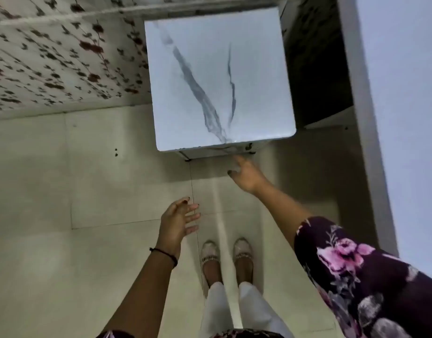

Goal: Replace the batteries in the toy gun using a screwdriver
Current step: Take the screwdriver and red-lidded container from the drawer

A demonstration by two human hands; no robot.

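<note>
No toy gun, screwdriver or battery shows in the head view. My left hand [177, 222] hangs in the air above the floor with its fingers spread and straight, holding nothing. My right hand [246, 172] reaches forward to the near edge of a small white marble-patterned table [222, 76]; its fingertips are at or just under that edge, and I cannot tell whether they touch it. Nothing is in the right hand.
The table top bears only grey veins. A wall with floral wallpaper [51, 57] runs along the left. A white panel [405, 93] stands at the right with a dark gap [317, 69] beside the table. My feet [224, 259] stand on pale floor tiles.
</note>
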